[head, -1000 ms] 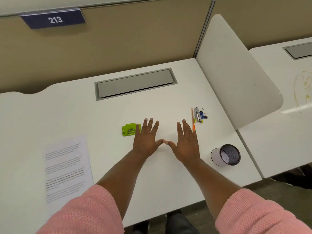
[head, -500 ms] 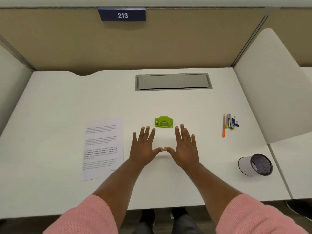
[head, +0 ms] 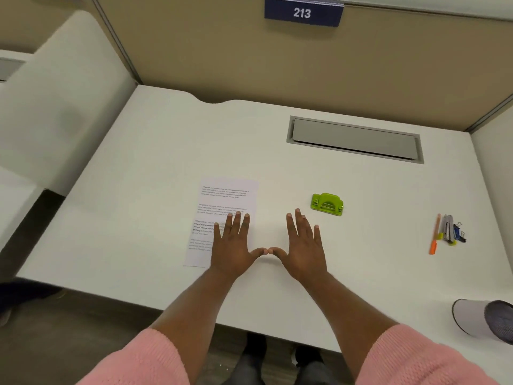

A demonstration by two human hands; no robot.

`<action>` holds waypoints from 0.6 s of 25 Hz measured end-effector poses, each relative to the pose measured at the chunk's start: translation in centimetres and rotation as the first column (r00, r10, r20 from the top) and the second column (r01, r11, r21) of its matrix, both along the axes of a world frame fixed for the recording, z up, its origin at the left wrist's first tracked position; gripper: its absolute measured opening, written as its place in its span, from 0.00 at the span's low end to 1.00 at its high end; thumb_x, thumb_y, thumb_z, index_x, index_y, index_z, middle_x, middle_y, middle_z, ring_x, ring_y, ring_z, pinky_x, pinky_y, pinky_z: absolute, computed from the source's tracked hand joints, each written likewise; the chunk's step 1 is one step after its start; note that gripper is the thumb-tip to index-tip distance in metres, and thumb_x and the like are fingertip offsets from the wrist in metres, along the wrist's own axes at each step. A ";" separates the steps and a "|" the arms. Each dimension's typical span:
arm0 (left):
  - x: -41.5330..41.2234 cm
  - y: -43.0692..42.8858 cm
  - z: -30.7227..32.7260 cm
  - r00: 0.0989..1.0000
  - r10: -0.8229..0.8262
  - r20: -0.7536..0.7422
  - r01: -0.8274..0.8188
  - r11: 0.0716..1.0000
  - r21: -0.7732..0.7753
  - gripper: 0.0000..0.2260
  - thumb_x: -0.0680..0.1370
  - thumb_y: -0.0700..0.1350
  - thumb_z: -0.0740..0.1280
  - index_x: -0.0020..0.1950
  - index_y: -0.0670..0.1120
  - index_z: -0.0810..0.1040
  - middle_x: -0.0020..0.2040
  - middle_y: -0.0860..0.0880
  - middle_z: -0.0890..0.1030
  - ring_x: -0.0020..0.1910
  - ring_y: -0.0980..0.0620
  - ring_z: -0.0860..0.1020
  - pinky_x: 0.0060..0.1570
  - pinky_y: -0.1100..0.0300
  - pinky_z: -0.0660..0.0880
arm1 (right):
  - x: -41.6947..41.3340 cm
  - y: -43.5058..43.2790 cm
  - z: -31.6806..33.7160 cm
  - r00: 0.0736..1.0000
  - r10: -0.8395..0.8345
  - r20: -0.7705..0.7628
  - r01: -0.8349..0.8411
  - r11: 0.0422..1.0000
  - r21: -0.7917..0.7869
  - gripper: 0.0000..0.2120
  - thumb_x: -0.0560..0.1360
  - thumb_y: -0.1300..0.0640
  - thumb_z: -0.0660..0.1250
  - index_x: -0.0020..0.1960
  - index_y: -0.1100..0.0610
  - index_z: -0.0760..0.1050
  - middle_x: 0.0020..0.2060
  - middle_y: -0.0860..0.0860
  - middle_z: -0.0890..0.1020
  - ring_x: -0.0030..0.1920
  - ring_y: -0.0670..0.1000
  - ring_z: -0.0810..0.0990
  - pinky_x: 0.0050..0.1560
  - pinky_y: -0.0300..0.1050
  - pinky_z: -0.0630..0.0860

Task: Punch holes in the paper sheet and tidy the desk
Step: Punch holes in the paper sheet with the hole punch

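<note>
Hands: the left hand (head: 231, 247) and the right hand (head: 304, 245) are lying flat, palms down, fingers spread, thumb tips meeting between them; neither is gripping anything.
Left hand and sheet: the left hand is overlapping the right edge of the paper sheet (head: 222, 207), its fingers covering part of the lower text.
Sheet axis: the paper sheet is lying flat on the counter (head: 166, 162), its long axis running away from the person, tilted slightly; most of it is showing to the left of and beyond the left hand.
Right hand and punch: the green hole punch (head: 327, 204) is sitting just beyond the right hand's fingertips, a little to their right, not touching, its long side running across the view.
Nearer hand: judging from this, the left hand is placed for the sheet and the right for the punch.
Further out: a pen (head: 434, 234) and clips (head: 452, 232) are lying well to the right; a tipped cup (head: 472, 318) is resting near the front right edge.
</note>
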State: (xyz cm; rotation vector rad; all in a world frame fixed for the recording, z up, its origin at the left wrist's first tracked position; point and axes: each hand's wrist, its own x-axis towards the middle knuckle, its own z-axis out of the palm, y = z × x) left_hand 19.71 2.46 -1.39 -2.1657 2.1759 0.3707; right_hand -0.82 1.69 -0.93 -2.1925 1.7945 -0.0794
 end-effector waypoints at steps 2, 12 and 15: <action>2.1 0.6 -0.4 0.997 0.074 0.002 -0.074 0.997 0.030 0.49 0.71 0.78 0.51 0.81 0.48 0.47 0.82 0.47 0.51 0.81 0.46 0.48 0.76 0.40 0.46 | 2.0 -0.5 -0.5 0.999 0.054 -0.004 -0.054 0.998 0.018 0.49 0.73 0.22 0.45 0.82 0.54 0.47 0.82 0.53 0.46 0.82 0.55 0.50 0.80 0.61 0.50; 8.6 1.1 -2.6 0.878 0.476 -0.046 -0.464 0.871 0.165 0.46 0.74 0.69 0.63 0.81 0.46 0.48 0.79 0.41 0.58 0.77 0.41 0.60 0.73 0.44 0.60 | 8.7 -2.0 -3.8 0.964 0.262 -0.038 -0.250 0.950 0.187 0.46 0.76 0.27 0.53 0.82 0.52 0.44 0.82 0.52 0.43 0.82 0.54 0.44 0.80 0.62 0.42; 8.8 0.1 -2.4 0.867 0.495 -0.055 -0.487 0.866 0.113 0.43 0.73 0.66 0.67 0.79 0.45 0.53 0.70 0.42 0.70 0.66 0.42 0.70 0.63 0.47 0.69 | 9.1 -2.1 -4.3 0.946 0.316 -0.071 -0.291 0.925 0.244 0.46 0.76 0.29 0.58 0.82 0.52 0.45 0.82 0.52 0.45 0.82 0.54 0.44 0.79 0.62 0.41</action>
